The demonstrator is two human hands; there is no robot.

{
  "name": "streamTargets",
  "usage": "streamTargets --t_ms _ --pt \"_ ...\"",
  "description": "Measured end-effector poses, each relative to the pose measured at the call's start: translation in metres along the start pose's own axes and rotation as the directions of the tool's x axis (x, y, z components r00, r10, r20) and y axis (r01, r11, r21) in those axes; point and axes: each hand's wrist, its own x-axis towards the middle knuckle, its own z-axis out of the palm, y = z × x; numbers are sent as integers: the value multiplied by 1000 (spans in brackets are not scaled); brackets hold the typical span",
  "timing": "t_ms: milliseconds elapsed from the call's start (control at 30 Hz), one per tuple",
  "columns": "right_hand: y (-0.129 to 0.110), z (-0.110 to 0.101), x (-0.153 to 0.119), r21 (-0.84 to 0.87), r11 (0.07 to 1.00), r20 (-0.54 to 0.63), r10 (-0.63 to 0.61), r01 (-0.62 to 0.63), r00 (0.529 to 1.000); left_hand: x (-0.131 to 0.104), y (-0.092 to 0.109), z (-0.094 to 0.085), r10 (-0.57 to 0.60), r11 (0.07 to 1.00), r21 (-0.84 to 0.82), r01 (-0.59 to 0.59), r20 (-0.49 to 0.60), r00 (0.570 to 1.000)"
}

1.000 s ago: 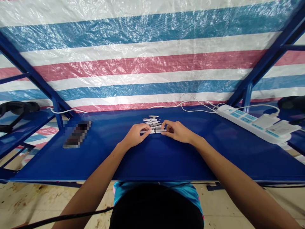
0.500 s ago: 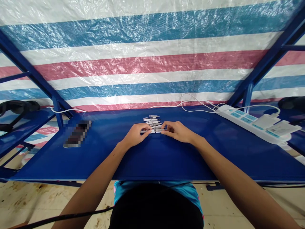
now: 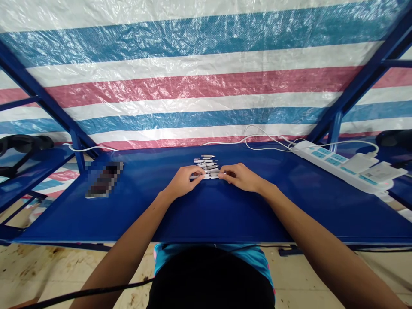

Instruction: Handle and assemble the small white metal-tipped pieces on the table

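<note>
Several white and grey pens (image 3: 207,163) lie in a loose row, mostly crosswise, on the blue tabletop (image 3: 206,210). At the near side of that row, a white pen (image 3: 210,176) lies level between my two hands. My left hand (image 3: 184,180) is closed, with thumb and fingertips pinching its left end. The right end is pinched between the thumb and curled fingers of my right hand (image 3: 240,177). Close behind it, partly covered by my fingers, sits another greyish pen (image 3: 213,171). My fingers hide both tips of the held pen.
A white power strip (image 3: 337,165) with plugged-in adapters lies on the right, its white cable (image 3: 257,148) looping along the back. A blurred-out flat object (image 3: 104,180) rests on the left. Blue metal posts (image 3: 77,148) and a striped plastic sheet (image 3: 193,86) stand behind.
My right hand has shifted very slightly to the right along the pen, and its fingers have moved a little. My left hand stays in place.
</note>
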Motion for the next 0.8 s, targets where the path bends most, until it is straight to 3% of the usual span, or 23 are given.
streamTargets --t_ms 800 --pt "5 3 1 11 1000 -16 22 -22 1000 0 -1 0 -10 1000 13 10 1 1000"
